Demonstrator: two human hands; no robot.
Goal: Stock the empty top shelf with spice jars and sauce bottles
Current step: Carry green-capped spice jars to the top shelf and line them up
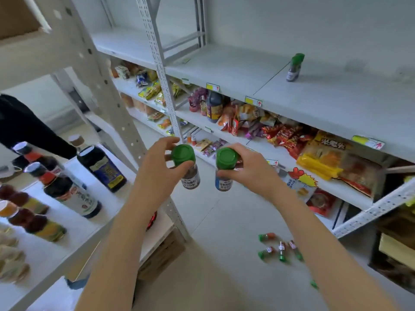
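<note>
The left hand (155,173) gripped the dark jar (190,176) and the right hand (251,173) gripped the blue jar (224,179), caps up, side by side. The top shelf (325,104), with one lone jar (294,68) on it, lay up and right, nearer the right hand.

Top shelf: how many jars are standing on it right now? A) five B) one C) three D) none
B: just one green-capped jar stands on the top shelf; the left hand grips a second jar and the right hand a third jar, both off the shelf.
</note>
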